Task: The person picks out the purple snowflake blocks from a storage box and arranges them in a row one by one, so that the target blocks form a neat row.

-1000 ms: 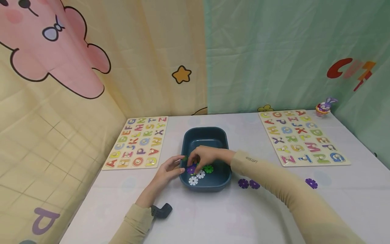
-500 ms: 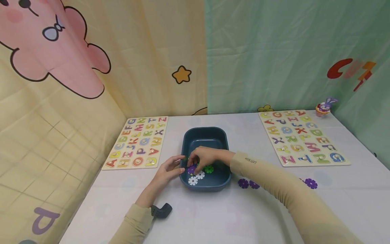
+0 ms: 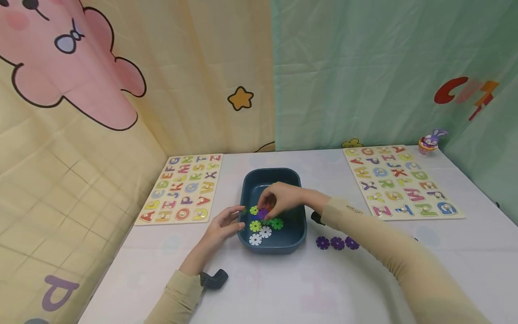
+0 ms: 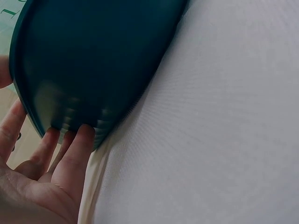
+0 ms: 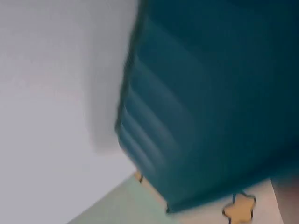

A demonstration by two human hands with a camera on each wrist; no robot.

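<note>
In the head view a dark blue bin [image 3: 300, 225] stands on the table, holding snowflake discs: white discs [image 3: 255, 239], a yellow disc [image 3: 255, 226] and a green disc [image 3: 277, 223] among them. My right hand [image 3: 281, 198] is inside the bin and pinches a purple snowflake disc [image 3: 263, 213] between thumb and fingertips. My left hand [image 3: 221, 227] rests its extended fingertips against the bin's left side. The left wrist view shows those fingers [image 4: 74, 161] touching the outside of the bin wall [image 4: 93, 60]. In the right wrist view, the bin [image 5: 196, 116] fills most of the frame.
Purple snowflake discs [image 3: 337, 243] lie in a row right of the bin, partly under the right sleeve. Alphabet puzzle boards stand left [image 3: 182, 189] and right [image 3: 400, 182]. A purple rabbit figure [image 3: 430, 142] is at the back right corner, before the curtains [image 3: 364, 90].
My right hand has risen and shifted right and back within the bin, with the purple disc in its fingers. Yellow discs beneath show more clearly. My left hand keeps its place.
</note>
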